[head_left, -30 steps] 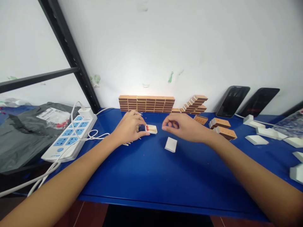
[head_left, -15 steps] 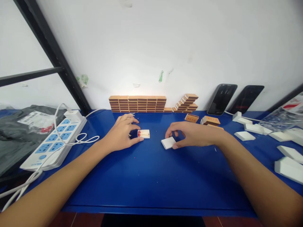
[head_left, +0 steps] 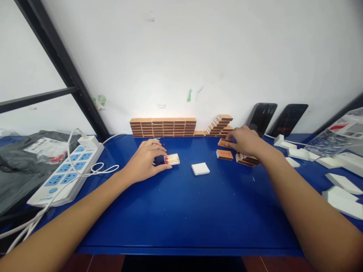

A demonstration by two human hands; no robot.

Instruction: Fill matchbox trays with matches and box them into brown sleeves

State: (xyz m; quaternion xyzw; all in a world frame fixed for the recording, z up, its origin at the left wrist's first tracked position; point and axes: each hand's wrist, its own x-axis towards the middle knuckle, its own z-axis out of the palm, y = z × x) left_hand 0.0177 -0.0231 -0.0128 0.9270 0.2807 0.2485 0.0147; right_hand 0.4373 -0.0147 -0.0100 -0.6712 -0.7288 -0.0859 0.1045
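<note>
My left hand (head_left: 148,158) rests on the blue table, thumb and index finger closed on opposite edges of a small white matchbox tray (head_left: 172,159) filled with red-headed matches. A few loose matches (head_left: 156,139) show beyond its knuckles. To the right lies a flat white rectangular piece (head_left: 200,169), untouched. My right hand (head_left: 241,140) reaches farther back, its thumb and fingers closed on an orange matchbox sleeve (head_left: 223,142). Another orange matchbox (head_left: 225,155) lies just in front, and several more (head_left: 246,159) sit under the wrist, partly hidden.
A wall of stacked matchboxes (head_left: 163,127) stands against the back wall, with a stepped stack (head_left: 221,125) to its right. Two phones (head_left: 262,118) lean behind. White pieces (head_left: 343,183) lie scattered at right. A power strip (head_left: 66,172) with white cables and a grey bag (head_left: 22,166) occupy the left.
My right hand has let go of the white piece, leaving it on the table, and moved back and right to the orange sleeve. My left hand stays at the tray of matches.
</note>
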